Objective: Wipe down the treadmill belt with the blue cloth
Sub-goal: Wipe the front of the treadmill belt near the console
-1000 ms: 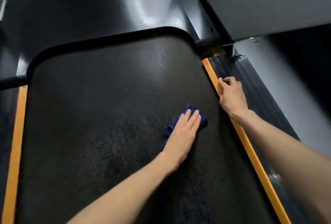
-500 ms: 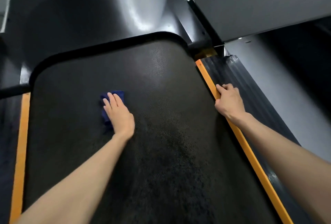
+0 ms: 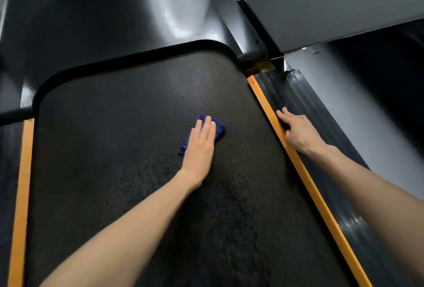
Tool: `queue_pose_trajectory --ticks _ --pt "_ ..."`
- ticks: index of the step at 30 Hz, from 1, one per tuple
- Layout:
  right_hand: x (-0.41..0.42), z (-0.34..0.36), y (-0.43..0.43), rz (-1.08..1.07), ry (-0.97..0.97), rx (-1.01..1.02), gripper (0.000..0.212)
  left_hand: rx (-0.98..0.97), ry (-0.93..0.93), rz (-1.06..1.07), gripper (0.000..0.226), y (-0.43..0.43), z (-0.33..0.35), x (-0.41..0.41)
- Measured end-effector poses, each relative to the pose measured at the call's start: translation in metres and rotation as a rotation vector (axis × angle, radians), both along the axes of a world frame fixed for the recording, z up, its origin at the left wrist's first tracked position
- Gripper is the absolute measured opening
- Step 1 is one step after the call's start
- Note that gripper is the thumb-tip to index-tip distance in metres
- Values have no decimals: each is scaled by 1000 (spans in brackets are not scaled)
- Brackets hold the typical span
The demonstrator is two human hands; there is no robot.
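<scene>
While the black treadmill belt [image 3: 114, 149] fills most of the frame from the bottom edge up past the centre, one dark, glossy motor hood [image 3: 110, 23] curves across the top behind it. One flat grey panel [image 3: 332, 0] slants across the upper right corner. Below that panel, one ribbed black side rail [image 3: 321, 112] runs down the right of the frame. Two orange strips border the belt: the left strip [image 3: 21, 195] runs along the left edge of the frame, and the right strip [image 3: 309, 183] lies between the belt and the side rail.

Two bare forearms reach up from the bottom of the frame. The left hand [image 3: 200, 147] lies flat just right of centre, palm down, with its fingers straight and close together, pressing on the single blue cloth [image 3: 219, 126]. The cloth lies bunched on the belt, showing beyond the fingertips and at the hand's left edge. The right hand [image 3: 297, 130] rests palm down on the side rail at centre right, well apart from the cloth. Its fingers are loosely bent and reach onto the right strip, and it holds nothing.
</scene>
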State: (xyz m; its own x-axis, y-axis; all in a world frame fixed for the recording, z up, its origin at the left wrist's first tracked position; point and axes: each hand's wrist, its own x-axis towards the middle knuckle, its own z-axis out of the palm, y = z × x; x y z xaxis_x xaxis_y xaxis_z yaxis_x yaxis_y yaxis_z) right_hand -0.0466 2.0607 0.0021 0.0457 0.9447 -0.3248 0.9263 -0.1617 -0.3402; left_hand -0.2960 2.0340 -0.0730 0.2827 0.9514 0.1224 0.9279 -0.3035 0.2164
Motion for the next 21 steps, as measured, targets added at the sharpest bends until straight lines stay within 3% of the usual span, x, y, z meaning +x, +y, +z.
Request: queue_pose_trajectory --ticks 2,6,10,15,17,19,21 --pt "-3 5 -4 -26 10 8 59 -97 -5 86 58 18 3 -27" --pt "-3 9 -25 -162 -111 176 38 -109 -29 168 69 29 8 -40" --pt "5 13 -38 -132 -67 1 48 -200 -224 266 68 30 18 -36" --pt "3 18 -33 -173 -92 12 42 -221 -280 355 63 29 29 -2" --pt "-2 16 -35 -162 -160 34 40 -218 -308 286 61 21 28 36" --pt "-2 12 -39 -152 -155 55 43 -130 -246 60 44 7 25 72" --pt "3 8 -43 -146 -139 81 45 -61 40 -284 37 -10 17 93"
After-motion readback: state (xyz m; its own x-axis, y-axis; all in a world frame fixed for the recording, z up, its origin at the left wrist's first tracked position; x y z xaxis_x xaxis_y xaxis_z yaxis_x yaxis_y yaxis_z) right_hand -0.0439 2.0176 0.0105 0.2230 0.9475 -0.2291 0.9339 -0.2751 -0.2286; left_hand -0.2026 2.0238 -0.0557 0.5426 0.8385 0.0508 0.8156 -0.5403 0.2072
